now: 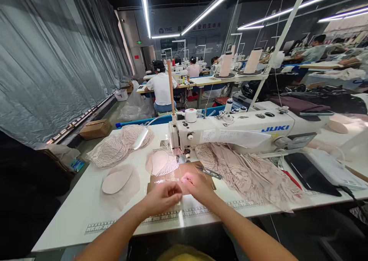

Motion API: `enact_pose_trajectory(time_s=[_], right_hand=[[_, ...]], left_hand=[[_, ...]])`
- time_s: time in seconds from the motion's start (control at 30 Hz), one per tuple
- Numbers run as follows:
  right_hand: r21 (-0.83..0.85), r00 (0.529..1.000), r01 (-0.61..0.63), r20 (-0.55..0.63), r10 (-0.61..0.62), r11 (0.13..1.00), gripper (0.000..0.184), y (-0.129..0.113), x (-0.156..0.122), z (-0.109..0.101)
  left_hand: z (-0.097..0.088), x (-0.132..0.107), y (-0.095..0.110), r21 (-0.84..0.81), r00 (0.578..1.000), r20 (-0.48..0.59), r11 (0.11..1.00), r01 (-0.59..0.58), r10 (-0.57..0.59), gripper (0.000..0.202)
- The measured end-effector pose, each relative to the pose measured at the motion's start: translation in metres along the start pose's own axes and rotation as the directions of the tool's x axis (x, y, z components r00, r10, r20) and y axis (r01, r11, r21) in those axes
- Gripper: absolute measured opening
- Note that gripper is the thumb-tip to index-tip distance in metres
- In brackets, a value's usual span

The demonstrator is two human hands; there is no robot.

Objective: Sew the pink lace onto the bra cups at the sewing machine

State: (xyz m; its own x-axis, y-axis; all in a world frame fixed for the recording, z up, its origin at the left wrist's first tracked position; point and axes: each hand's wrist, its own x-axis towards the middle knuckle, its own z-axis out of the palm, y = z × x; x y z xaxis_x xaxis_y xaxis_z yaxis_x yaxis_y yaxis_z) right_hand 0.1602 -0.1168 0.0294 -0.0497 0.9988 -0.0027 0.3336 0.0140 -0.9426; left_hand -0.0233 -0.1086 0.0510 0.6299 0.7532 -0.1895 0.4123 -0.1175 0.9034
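Note:
My left hand [162,198] and my right hand [196,186] meet over the brown patch [184,176] in front of the needle of the white JUKI sewing machine [230,130]. Both hands have their fingers pinched together, almost touching each other. What they pinch is too small and too brightly lit to name. A lace cup piece [161,162] lies just left of the needle. Small snips [211,172] lie beside my right hand.
Beige lace pieces [253,174] pile to the right under the machine arm. More lace [119,146] and oval pads [117,180] lie at the left. A dark tablet [310,174] sits at the right. Other people sew at tables farther back. A grey curtain [51,61] runs along the left.

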Motion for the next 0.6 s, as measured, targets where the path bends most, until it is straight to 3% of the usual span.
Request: enact_pose_trajectory(time_s=[0.07, 0.1, 0.13, 0.2, 0.3, 0.5, 0.6], right_hand=[[-0.130, 0.996, 0.086, 0.042, -0.081, 0.988, 0.024, 0.001, -0.014, -0.005], [-0.210, 0.989, 0.136, 0.081, -0.121, 0.968, 0.025, 0.003, -0.021, -0.007], [-0.285, 0.981, 0.180, 0.121, -0.151, 0.942, 0.024, 0.006, -0.028, -0.009], [-0.404, 0.970, 0.228, 0.173, -0.170, 0.886, 0.025, 0.010, -0.041, -0.015], [-0.477, 0.974, 0.217, 0.165, -0.156, 0.851, 0.027, 0.016, -0.058, -0.030], [-0.542, 0.982, 0.152, 0.174, -0.067, 0.827, 0.033, 0.025, -0.091, -0.085], [-0.557, 0.976, 0.109, 0.216, 0.016, 0.823, 0.033, 0.031, -0.107, -0.116]], left_hand=[[-0.011, 0.008, 0.003, 0.275, 0.957, -0.186, 0.947, -0.168, 0.224, 0.022], [-0.016, 0.014, 0.003, 0.389, 0.922, -0.220, 0.896, -0.216, 0.318, 0.022], [-0.020, 0.021, 0.004, 0.474, 0.899, -0.204, 0.843, -0.255, 0.387, 0.024], [-0.025, 0.036, 0.001, 0.572, 0.879, -0.063, 0.739, -0.356, 0.472, 0.031], [-0.028, 0.055, -0.009, 0.594, 0.841, 0.118, 0.641, -0.486, 0.528, 0.032], [-0.037, 0.064, -0.022, 0.573, 0.834, 0.056, 0.667, -0.477, 0.549, 0.029], [-0.040, 0.066, -0.020, 0.613, 0.799, 0.101, 0.596, -0.519, 0.592, 0.028]])
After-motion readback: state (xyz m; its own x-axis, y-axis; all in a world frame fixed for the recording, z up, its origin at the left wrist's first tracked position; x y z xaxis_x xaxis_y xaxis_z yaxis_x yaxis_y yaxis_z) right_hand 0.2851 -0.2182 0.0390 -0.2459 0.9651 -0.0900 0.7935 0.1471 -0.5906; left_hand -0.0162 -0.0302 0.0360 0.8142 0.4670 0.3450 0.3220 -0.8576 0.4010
